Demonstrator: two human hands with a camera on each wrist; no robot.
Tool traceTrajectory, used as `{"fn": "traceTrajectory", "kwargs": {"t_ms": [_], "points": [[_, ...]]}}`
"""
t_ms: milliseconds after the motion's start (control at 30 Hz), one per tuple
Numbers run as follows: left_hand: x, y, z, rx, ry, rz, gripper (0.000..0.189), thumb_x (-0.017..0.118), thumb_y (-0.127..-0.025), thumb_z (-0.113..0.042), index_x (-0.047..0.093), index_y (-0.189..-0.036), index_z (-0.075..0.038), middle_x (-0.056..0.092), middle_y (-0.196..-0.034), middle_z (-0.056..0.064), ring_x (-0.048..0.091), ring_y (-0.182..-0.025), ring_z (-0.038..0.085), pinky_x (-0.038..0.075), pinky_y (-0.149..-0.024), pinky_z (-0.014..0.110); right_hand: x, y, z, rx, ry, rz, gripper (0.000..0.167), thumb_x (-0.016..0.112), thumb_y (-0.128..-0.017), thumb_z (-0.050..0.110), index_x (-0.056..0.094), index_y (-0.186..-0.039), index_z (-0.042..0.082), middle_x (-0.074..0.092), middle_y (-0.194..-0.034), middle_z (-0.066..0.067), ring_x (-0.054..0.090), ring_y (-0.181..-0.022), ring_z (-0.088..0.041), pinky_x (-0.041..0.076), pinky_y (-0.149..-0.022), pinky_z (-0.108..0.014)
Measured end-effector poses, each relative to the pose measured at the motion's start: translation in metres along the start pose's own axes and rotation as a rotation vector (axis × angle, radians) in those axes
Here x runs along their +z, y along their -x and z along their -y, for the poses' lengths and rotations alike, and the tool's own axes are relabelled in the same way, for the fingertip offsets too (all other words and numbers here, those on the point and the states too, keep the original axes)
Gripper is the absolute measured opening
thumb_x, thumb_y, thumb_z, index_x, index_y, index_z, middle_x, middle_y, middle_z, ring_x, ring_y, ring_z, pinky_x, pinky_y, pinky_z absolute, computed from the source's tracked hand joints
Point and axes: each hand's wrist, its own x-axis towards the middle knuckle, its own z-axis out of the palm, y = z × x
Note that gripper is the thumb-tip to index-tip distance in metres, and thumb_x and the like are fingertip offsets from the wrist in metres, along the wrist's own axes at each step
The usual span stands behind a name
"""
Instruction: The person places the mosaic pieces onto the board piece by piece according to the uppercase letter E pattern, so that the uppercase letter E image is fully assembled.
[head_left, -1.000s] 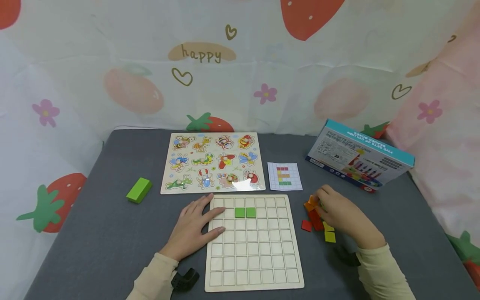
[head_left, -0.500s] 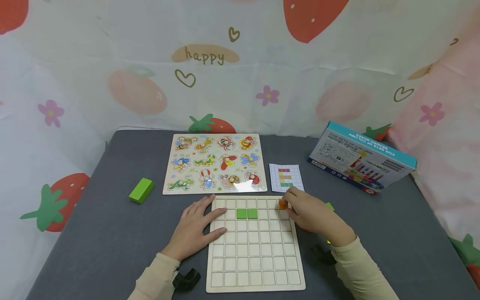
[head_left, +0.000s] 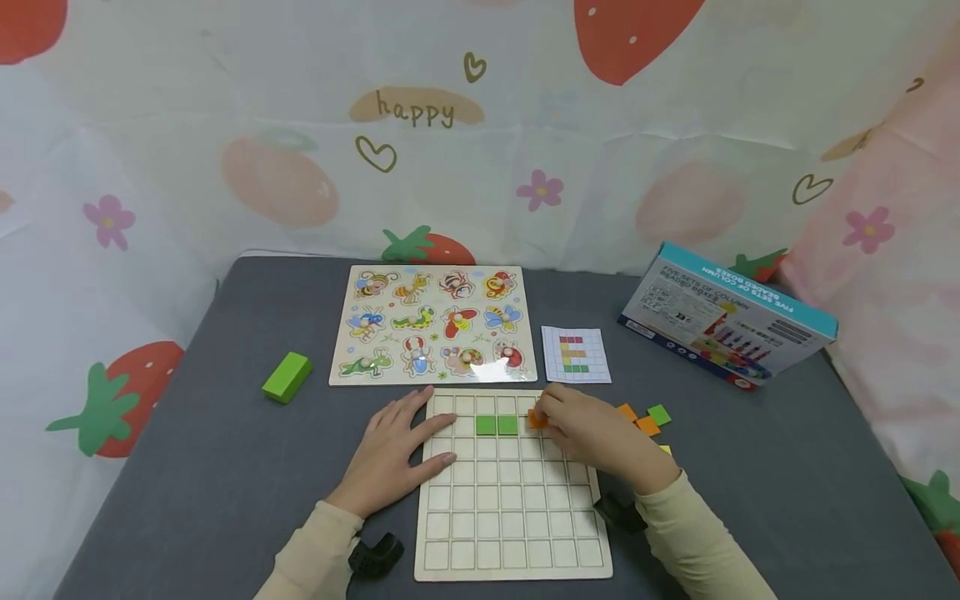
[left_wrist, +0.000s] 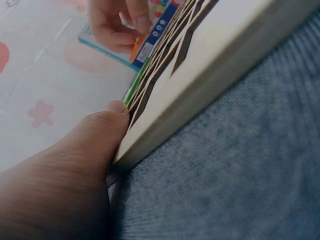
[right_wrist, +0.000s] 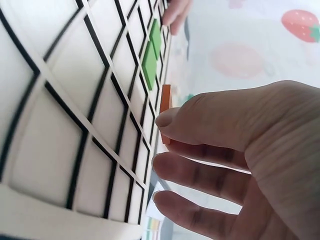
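Observation:
My right hand (head_left: 588, 429) pinches a square orange tile (right_wrist: 166, 100) between thumb and fingers. It holds the tile over the upper part of a pale wooden grid board (head_left: 513, 527), to the right of two green tiles (head_left: 497, 425) lying side by side in the second row of cells. In the right wrist view the orange tile stands on edge, tilted against the board. My left hand (head_left: 393, 454) rests with spread fingers on the board's left edge; its thumb (left_wrist: 107, 125) lies over that edge in the left wrist view.
Right of the board lie loose tiles: green (head_left: 659, 414), orange (head_left: 647, 426) and yellow (head_left: 665, 450), partly hidden by my right arm. Behind are an insect puzzle board (head_left: 435, 310), a pattern card (head_left: 600, 354) and a box (head_left: 690, 296). A green block (head_left: 287, 377) lies far left.
My right hand has come left from the loose tiles onto the board, bringing the orange tile close to the green ones. The left hand has stayed at the board's edge.

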Motion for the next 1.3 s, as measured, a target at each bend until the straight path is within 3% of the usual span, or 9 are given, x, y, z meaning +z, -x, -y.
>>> {"fn": "traceTrajectory", "kwargs": {"t_ms": [267, 667, 1300], "points": [[0.002, 0.000, 0.002, 0.030, -0.008, -0.044, 0.054, 0.060, -0.088, -0.056, 0.052, -0.137, -0.035, 0.031, -0.155, 0.006, 0.029, -0.141, 0.030, 0.025, -0.111, 0.057, 0.009, -0.004, 0.001, -0.010, 0.016, 0.004, 0.014, 0.069, -0.088, 0.011, 0.063, -0.100, 0.013, 0.056, -0.099, 0.002, 0.054, -0.078, -0.008, 0.053, -0.068, -0.024], [0.002, 0.000, -0.001, 0.019, -0.003, -0.028, 0.055, 0.060, -0.088, -0.058, 0.051, -0.138, -0.036, 0.029, -0.156, 0.005, 0.028, -0.142, 0.029, 0.023, -0.113, 0.056, 0.015, -0.006, 0.001, -0.005, 0.057, 0.025, 0.017, 0.070, -0.088, 0.015, 0.065, -0.104, 0.014, 0.057, -0.100, 0.004, 0.055, -0.083, -0.006, 0.054, -0.072, -0.024], [0.002, 0.001, -0.001, 0.028, -0.001, -0.054, 0.054, 0.060, -0.088, -0.056, 0.053, -0.137, -0.034, 0.032, -0.155, 0.006, 0.029, -0.141, 0.029, 0.025, -0.111, 0.056, 0.018, -0.006, 0.004, 0.019, -0.036, 0.012, 0.012, 0.067, -0.090, 0.018, 0.065, -0.101, 0.012, 0.057, -0.100, 0.002, 0.055, -0.080, -0.006, 0.053, -0.069, -0.022]]}}
